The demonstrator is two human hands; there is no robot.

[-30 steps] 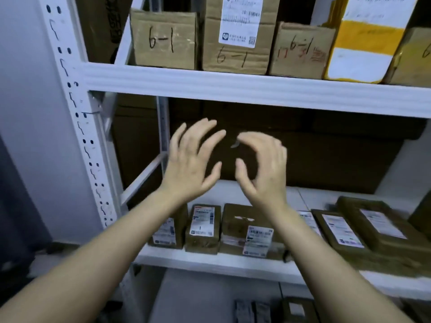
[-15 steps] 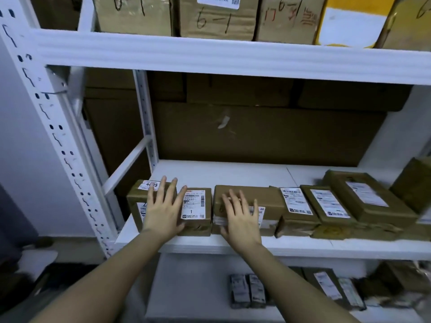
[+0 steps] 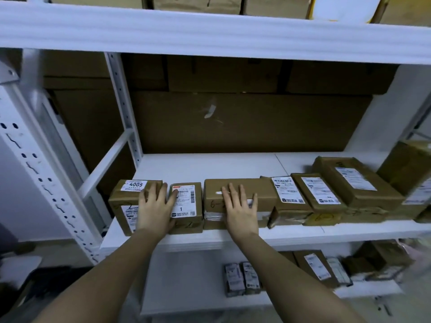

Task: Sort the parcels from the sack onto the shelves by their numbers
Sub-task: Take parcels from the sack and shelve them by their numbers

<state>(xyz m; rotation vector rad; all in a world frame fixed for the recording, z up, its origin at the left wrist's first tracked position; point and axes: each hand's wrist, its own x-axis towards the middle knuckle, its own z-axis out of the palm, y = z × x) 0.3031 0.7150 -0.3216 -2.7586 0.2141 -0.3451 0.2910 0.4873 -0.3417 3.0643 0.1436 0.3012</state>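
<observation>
Sorting well advanced: a row of parcels lines the middle shelf (image 3: 303,234). Left hand (image 3: 155,206) lies flat, fingers spread, across the parcel marked "4005" (image 3: 130,201) and its right-hand neighbour labelled "1" (image 3: 189,206); right hand (image 3: 241,208) flat on the next parcel (image 3: 238,190) — handwritten "6-". Sack not visible — remainder unknown.
</observation>
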